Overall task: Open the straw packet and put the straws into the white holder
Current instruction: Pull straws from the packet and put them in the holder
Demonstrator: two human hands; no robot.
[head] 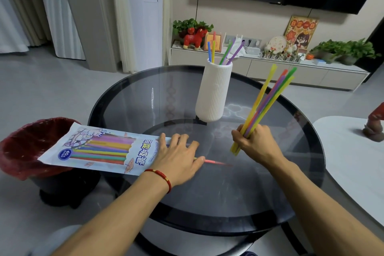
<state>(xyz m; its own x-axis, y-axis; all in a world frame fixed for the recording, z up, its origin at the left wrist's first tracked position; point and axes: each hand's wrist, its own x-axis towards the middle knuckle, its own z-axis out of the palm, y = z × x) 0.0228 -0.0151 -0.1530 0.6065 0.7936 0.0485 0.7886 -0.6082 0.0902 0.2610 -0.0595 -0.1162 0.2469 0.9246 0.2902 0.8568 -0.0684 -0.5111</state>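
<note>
Round glass table (145,97), left hand (178,158) flat on packet (99,149), right hand (254,143) gripping straws (268,97).

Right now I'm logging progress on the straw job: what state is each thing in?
Straw packet: lying flat, open end under the left hand, straws still inside.
White holder: upright, several straws in it.
Bundle of straws: gripped, tilted up.
Pink straw: loose on the glass table.
Left hand: flat on packet.
Right hand: gripping bundle.
</note>
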